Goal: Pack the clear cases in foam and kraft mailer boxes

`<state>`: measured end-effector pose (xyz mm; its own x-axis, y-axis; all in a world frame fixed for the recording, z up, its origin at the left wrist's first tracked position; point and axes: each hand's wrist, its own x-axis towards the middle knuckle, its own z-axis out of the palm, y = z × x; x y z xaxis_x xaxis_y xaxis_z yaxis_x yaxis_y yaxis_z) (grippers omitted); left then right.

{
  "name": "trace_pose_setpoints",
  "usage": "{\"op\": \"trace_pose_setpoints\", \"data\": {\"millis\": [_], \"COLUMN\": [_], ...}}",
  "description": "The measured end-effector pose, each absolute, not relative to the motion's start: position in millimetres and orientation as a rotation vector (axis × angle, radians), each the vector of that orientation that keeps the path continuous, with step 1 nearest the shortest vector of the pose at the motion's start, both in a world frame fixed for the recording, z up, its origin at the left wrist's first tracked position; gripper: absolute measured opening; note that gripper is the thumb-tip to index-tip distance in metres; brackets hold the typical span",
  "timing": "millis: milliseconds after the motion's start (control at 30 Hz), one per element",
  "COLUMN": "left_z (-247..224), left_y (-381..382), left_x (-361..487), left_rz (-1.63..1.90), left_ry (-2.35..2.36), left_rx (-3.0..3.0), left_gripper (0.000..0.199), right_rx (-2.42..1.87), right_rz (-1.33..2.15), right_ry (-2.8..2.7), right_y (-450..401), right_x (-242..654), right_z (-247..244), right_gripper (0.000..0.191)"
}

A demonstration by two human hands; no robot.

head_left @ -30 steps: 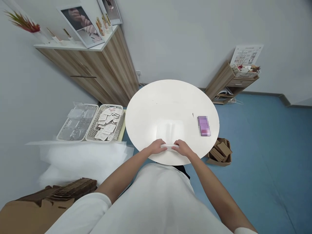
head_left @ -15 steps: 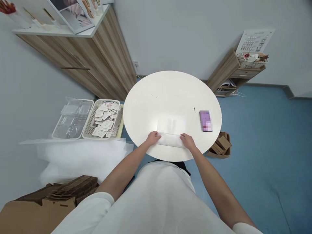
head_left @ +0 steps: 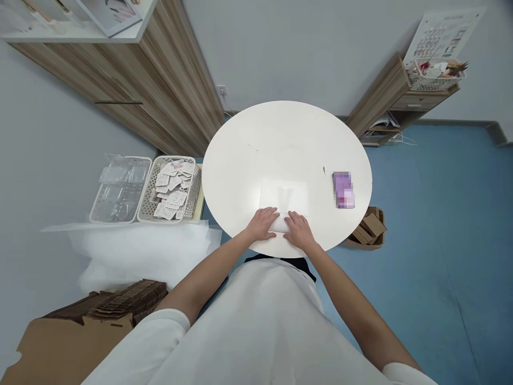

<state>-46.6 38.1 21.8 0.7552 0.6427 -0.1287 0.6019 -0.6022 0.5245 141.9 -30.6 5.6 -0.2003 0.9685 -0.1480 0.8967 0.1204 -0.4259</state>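
Note:
A thin white sheet [head_left: 281, 223], folded into a narrow strip, lies near the front edge of the white oval table [head_left: 236, 176]. My left hand [head_left: 262, 224] rests flat on its left part, fingers stretched out. From the other side, my right hand [head_left: 298, 230] presses on the right part with its fingers spread. Only a short middle stretch of the strip shows between the hands; its ends are covered. Whether anything is wrapped inside, I cannot tell.
A blurred purple rectangular item [head_left: 343, 190] lies on the table's right. Left stand a basket of printed cards [head_left: 197, 184], a basket of clear plastic pieces [head_left: 120, 187], white sheets [head_left: 132, 246] and folded cardboard [head_left: 76, 342]. A carton [head_left: 374, 243] sits on the floor at right.
Both hands have let go of the strip's ends, moved inward toward each other and flattened onto it. The view has shifted slightly.

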Motion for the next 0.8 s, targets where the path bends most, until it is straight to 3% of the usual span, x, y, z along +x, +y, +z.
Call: {"op": "trace_pose_setpoints", "data": {"millis": [233,467,800], "left_z": [18.2,30.9,30.6], "left_y": [43.1,32.3,55.6], "left_x": [-33.9,-45.1,-65.7], "left_rz": [-0.025,-0.195,0.049], "left_ry": [0.911,0.792,1.096], "left_rx": [2.398,2.277,1.913], "left_gripper": [0.054,0.045,0.037], "right_rx": [-1.891,-1.803,-1.966], "right_rz": [0.785,1.173,1.248], "right_ry": [-2.185,-2.212,-1.757], "right_y": [-22.4,-33.9,-6.9], "right_x": [142.4,150.8,173.7], "right_z": [5.0,34.2,35.1], "right_gripper": [0.048,0.042,0.034]}}
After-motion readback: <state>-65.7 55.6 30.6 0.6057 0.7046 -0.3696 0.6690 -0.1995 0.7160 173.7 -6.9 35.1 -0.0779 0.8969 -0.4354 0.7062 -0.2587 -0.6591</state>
